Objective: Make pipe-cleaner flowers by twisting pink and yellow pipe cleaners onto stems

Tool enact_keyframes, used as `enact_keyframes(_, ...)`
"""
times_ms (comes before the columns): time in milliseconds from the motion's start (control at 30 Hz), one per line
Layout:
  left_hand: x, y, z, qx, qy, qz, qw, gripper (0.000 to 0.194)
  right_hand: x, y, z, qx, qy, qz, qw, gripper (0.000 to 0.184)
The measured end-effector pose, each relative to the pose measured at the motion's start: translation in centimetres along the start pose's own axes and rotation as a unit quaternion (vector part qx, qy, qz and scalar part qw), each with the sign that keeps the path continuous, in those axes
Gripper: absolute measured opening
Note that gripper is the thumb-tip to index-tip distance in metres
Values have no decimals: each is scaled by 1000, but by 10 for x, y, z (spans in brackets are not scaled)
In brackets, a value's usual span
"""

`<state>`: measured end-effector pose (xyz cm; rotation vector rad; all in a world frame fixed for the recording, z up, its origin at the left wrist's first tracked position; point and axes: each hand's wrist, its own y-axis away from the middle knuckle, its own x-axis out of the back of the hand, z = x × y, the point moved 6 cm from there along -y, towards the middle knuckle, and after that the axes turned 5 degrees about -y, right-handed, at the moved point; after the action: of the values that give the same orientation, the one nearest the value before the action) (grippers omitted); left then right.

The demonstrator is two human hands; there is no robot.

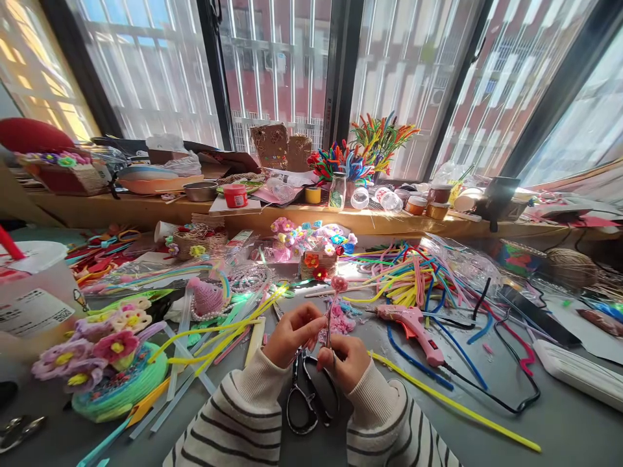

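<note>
Both hands meet over the middle of the desk around a small pink fuzzy flower [339,283] on a thin upright stem. My left hand [293,334] pinches the stem from the left with thumb and fingertips. Lower down, my right hand [346,362] is closed around the stem's lower part; the exact grip is partly hidden by the fingers. Just behind the hands lie pink fuzzy bits [344,321]. Beneath the hands, black-handled scissors [302,410] lie on the grey desk, their upper part covered by my hands.
To the right sits a pink glue gun [411,324] with a black cord. Yellow pipe cleaners [226,334] and clear glue sticks [178,386] lie left, near a green flower-topped piece [126,383]. A lidded cup [36,285] stands far left; a wooden ledge [272,216] crosses behind.
</note>
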<state>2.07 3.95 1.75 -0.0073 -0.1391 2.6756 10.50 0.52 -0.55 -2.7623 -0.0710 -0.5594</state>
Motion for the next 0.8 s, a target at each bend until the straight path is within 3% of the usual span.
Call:
enact_keyframes(500,3,1,0,-4,-4,19,1000,24,6,-2,4,-17,4,23,1000,55)
enact_keyframes(700,-1,0,-3,-17,23,-26,999,24,1,0,0,-10,-33,-12,999,60)
enact_keyframes(800,-1,-1,-5,-24,23,-33,999,23,4,0,3,-17,-23,13,1000,56)
